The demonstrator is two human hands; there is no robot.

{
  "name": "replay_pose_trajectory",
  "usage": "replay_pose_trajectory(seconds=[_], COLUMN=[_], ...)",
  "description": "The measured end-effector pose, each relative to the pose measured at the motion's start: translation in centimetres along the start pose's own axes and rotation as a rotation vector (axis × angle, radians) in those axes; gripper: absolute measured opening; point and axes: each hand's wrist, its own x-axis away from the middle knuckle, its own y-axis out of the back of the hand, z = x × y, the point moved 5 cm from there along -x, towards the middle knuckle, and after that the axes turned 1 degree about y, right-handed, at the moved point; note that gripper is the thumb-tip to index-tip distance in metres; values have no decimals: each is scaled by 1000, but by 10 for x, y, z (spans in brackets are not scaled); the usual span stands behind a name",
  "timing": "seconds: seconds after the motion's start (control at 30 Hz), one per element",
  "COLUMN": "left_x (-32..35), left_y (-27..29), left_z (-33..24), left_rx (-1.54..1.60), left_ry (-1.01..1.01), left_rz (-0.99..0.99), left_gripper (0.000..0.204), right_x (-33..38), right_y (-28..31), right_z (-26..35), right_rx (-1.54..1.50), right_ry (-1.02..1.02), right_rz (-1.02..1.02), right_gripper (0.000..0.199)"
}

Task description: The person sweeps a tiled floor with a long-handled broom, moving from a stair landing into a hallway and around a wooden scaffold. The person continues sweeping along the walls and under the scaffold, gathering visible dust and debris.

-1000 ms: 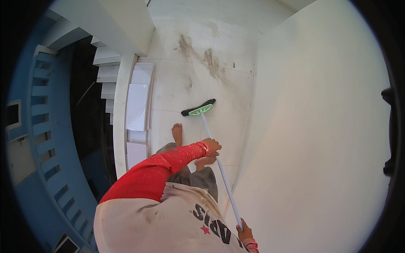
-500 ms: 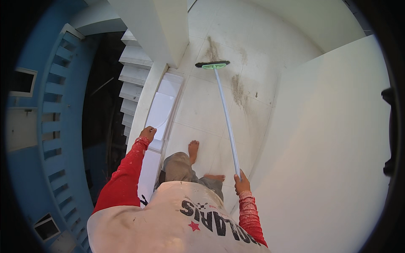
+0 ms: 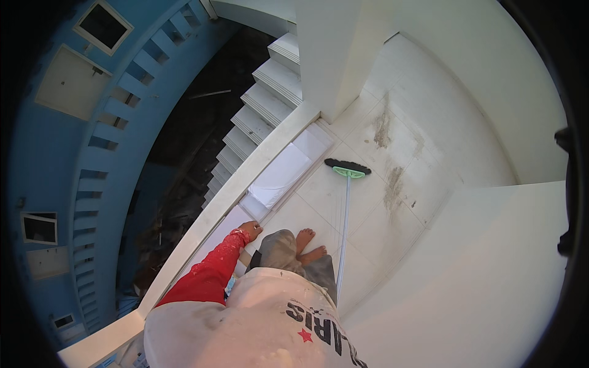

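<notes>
A push broom with a green head and black bristles (image 3: 348, 167) rests on the pale tiled floor. Its light-blue handle (image 3: 345, 239) runs back toward my body and disappears behind my shirt. My right hand is hidden there, so its grip does not show. Beside the low wall, my left hand (image 3: 250, 230) has its fingers curled together; whether something thin is in them is too small to make out. It is close to white wrapped panels (image 3: 279, 175) lying along the wall. Brown dirt streaks (image 3: 394, 187) mark the tiles right of the broom head, with another dirt patch (image 3: 382, 126) farther off.
A low white wall (image 3: 227, 184) edges the landing on the left. Beyond it, white stairs (image 3: 257, 113) descend beside a dark drop and a blue wall (image 3: 165, 116). A square pillar (image 3: 334, 55) stands ahead; a white wall (image 3: 466, 264) borders the right.
My view has swung left, showing more stairs and blue wall. The broom head is nearer my feet, my feet are closer together, and my right hand has gone out of sight.
</notes>
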Motion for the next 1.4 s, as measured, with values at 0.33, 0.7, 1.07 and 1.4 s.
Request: replay_pose_trajectory(seconds=[0.33,0.7,1.07,1.4], left_x=[-58,44,6,270], left_y=[48,9,-144,-413], left_z=[-126,76,-512,-586], left_rx=[230,-609,-774,-875], left_ry=[-278,563,-915,-1664], left_rz=[-137,583,189,883], left_gripper=[32,67,58,44], right_x=[-124,228,-32,315], right_y=[111,-2,208,356], right_z=[101,-214,-7,-64], right_rx=[-402,-150,-255,-892], right_ry=[-136,-669,-61,192], right_rz=[-154,-94,-206,-361], right_gripper=[45,55,43,93])
